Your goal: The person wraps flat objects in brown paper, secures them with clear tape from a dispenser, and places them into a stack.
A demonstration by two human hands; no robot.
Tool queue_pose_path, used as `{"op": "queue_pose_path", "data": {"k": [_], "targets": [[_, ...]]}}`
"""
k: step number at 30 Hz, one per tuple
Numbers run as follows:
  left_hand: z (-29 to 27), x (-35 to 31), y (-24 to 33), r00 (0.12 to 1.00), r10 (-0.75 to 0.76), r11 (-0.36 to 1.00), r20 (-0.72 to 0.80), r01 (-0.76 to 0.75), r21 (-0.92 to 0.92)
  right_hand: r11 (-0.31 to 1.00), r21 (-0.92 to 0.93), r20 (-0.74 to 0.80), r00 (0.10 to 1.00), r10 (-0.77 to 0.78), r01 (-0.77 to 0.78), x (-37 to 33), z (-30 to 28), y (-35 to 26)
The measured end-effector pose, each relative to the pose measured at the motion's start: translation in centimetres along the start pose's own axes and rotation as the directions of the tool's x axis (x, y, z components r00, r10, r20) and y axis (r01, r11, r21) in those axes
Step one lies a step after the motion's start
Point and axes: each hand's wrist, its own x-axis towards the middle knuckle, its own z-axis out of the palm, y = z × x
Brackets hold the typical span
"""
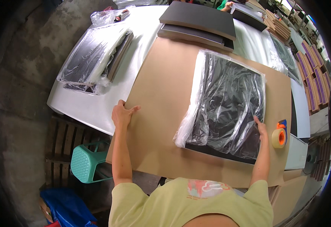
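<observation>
A large brown cardboard sheet lies in front of me. My left hand grips its left edge, the thumb stretched over the top and the fingers at the rim. On the sheet's right half rests a dark flat panel in a clear plastic bag; a dark strip at its near end shows outside the plastic. My right hand holds the right side of this bagged panel, its thumb on top and the other fingers mostly hidden. Just right of that hand, a tape dispenser with an orange hub sits on the cardboard.
More bagged dark panels lie on the white table at left. Dark boards are stacked at the far end. A green stool stands below left. Another person's hand is at a dark box far right.
</observation>
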Motion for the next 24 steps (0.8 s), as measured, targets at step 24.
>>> {"op": "queue_pose_path", "data": {"k": [24], "targets": [[-1.9,-3.0,5.4,0.956,0.243,0.969,0.166,-0.247,-0.001,0.997,0.064,-0.002,0.999,-0.043,0.043,-0.7,-0.2,-0.1]]}}
